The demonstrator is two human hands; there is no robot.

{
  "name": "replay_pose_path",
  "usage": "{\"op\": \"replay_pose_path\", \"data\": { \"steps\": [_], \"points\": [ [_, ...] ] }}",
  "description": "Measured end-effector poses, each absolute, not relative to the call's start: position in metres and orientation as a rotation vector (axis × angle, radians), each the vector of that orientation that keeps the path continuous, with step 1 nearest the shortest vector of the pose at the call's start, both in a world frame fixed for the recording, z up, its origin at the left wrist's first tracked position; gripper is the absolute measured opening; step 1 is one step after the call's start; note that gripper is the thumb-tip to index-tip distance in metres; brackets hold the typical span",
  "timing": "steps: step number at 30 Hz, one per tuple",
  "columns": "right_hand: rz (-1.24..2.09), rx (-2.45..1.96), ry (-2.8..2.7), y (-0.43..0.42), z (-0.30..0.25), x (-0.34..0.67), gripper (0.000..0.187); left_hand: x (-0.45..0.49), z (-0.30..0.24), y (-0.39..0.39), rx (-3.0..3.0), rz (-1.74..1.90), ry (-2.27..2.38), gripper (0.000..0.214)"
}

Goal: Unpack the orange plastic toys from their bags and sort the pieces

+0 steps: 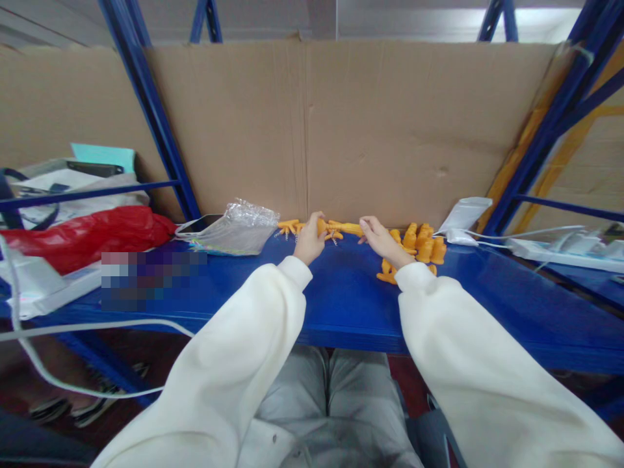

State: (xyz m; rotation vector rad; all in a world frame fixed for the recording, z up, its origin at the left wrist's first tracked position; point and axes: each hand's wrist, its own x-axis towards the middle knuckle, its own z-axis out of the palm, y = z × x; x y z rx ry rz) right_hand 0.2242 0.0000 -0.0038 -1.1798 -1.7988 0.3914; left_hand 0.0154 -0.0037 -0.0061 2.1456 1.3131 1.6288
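My left hand [311,240] is closed round a small orange piece [322,226] at the back of the blue shelf. Its finer shape is too small to make out. A long orange strip-like piece [347,227] runs between my hands, and the fingers of my right hand [381,240] pinch together at its right end. Beside my left hand lie branching orange pieces [288,226] with thin metal chains. Several chunky orange figures [425,245] stand to the right of my right hand. Another orange piece [387,273] lies partly hidden by my right wrist.
Cardboard [390,130] walls off the back of the blue shelf [351,305]. A clear plastic bag [244,231] and a red bag [97,237] lie to the left. White power strips [570,250] and cables sit at the right. Blue uprights [146,110] frame both sides.
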Motion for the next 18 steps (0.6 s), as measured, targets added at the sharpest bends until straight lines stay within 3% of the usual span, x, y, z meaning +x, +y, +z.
{"op": "replay_pose_path", "data": {
  "steps": [6, 12, 18],
  "points": [
    [0.464, -1.012, -1.789, 0.015, -0.012, 0.23, 0.032, 0.015, -0.008, 0.0, 2.141, 1.672, 1.3, 0.043],
    [0.147, -0.96, -1.941, 0.012, -0.008, 0.236, 0.038, 0.016, -0.009, 0.0, 2.135, 1.684, 1.308, 0.044],
    [-0.156, -1.011, -1.999, 0.006, -0.005, 0.236, 0.03, 0.015, -0.008, -0.002, 2.139, 1.66, 1.348, 0.045]
  ]
}}
